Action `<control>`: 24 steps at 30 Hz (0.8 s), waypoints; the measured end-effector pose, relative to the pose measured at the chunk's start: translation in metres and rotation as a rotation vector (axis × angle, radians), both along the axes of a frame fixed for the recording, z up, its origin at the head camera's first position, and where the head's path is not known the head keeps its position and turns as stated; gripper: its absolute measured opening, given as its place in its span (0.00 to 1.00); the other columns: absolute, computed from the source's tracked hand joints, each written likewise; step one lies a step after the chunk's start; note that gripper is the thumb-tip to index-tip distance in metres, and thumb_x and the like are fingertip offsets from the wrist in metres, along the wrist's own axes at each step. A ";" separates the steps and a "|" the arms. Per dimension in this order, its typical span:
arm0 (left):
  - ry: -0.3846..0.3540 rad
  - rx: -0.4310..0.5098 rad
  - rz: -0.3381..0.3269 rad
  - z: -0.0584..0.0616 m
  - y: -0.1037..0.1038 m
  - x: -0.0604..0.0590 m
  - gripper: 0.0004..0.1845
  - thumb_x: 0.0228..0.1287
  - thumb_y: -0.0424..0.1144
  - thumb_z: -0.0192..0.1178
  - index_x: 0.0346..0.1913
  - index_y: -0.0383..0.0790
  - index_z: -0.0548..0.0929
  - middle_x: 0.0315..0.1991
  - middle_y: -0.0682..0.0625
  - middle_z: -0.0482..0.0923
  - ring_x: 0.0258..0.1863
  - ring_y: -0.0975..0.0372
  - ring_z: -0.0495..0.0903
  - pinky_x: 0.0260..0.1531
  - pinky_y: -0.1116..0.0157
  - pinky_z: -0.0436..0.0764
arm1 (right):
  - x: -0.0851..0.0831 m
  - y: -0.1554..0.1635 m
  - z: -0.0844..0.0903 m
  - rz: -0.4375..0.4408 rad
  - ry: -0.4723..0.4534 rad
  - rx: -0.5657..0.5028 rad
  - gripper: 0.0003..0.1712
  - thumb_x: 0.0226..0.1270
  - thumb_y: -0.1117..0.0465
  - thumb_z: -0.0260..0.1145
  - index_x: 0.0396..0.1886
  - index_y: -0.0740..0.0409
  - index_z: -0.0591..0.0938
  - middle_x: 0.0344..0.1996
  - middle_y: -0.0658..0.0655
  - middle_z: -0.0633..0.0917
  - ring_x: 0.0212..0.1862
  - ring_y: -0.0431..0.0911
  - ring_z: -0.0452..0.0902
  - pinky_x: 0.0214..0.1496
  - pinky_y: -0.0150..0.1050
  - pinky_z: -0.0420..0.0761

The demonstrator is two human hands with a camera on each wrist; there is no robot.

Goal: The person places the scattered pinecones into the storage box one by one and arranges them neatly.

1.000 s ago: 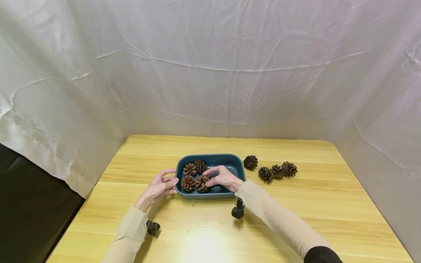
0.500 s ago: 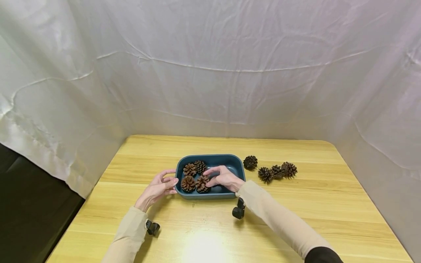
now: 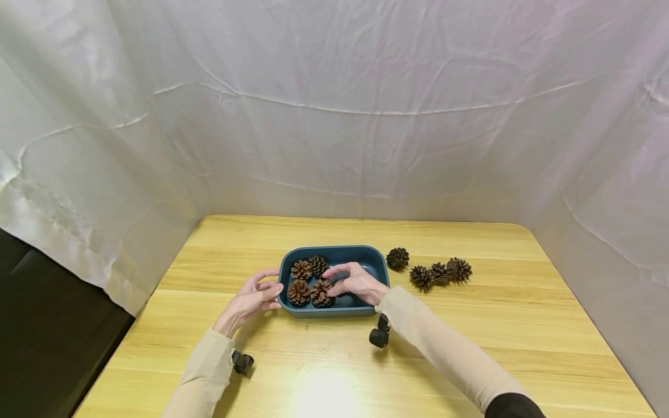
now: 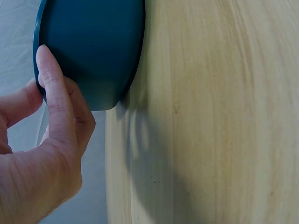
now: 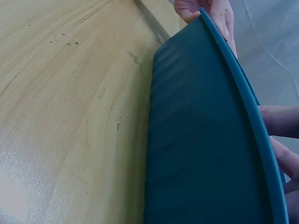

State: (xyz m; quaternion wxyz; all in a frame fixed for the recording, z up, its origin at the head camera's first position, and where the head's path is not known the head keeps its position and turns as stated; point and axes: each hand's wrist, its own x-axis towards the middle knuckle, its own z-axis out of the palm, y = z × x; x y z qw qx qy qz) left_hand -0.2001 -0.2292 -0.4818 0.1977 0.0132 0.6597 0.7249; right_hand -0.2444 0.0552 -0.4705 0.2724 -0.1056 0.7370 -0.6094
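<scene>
I see a white sheet (image 3: 366, 116) behind the wooden table (image 3: 470, 348). The blue tray (image 3: 377, 261) lies mid-table, long axis parallel to the near edge. My left hand (image 3: 251, 299) rests straight fingers (image 4: 51, 88) on its left end; my right hand (image 3: 355, 281), loosely curled, touches a pinecone (image 3: 321, 292) inside. The wrist views show only the tray's outer wall.

A dark teal tray (image 3: 377, 259), rectangular with rounded corners, was placed flat near the middle of the wooden table. Four brown pine cones were laid in its left half: two at the back (image 3: 309, 267) and two at the front (image 3: 310, 292), close together, with open scales.
</scene>
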 end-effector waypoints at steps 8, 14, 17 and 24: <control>0.002 0.011 -0.005 0.000 0.000 0.000 0.31 0.75 0.29 0.53 0.74 0.26 0.52 0.40 0.51 0.77 0.30 0.69 0.79 0.35 0.72 0.88 | 0.001 0.001 0.002 0.009 -0.009 -0.020 0.26 0.60 0.75 0.70 0.60 0.68 0.80 0.61 0.67 0.78 0.37 0.42 0.83 0.61 0.58 0.82; 0.003 0.010 -0.005 0.000 0.000 0.000 0.32 0.75 0.29 0.53 0.74 0.27 0.52 0.41 0.51 0.77 0.30 0.69 0.79 0.35 0.72 0.88 | 0.001 0.004 0.003 0.021 -0.045 -0.081 0.28 0.62 0.77 0.67 0.63 0.70 0.76 0.63 0.69 0.77 0.39 0.41 0.85 0.65 0.60 0.80; 0.002 0.005 -0.004 0.000 0.000 0.000 0.32 0.75 0.30 0.54 0.74 0.27 0.52 0.41 0.51 0.77 0.31 0.69 0.79 0.36 0.72 0.88 | 0.002 0.006 0.004 0.027 -0.058 -0.121 0.30 0.62 0.78 0.66 0.65 0.71 0.74 0.65 0.72 0.75 0.40 0.42 0.85 0.66 0.62 0.78; 0.008 0.005 -0.008 0.000 0.000 0.000 0.32 0.75 0.30 0.54 0.74 0.26 0.52 0.40 0.51 0.77 0.31 0.69 0.79 0.36 0.72 0.88 | 0.007 0.009 0.008 0.023 -0.057 -0.149 0.32 0.63 0.75 0.68 0.67 0.70 0.72 0.68 0.75 0.70 0.40 0.41 0.82 0.68 0.65 0.75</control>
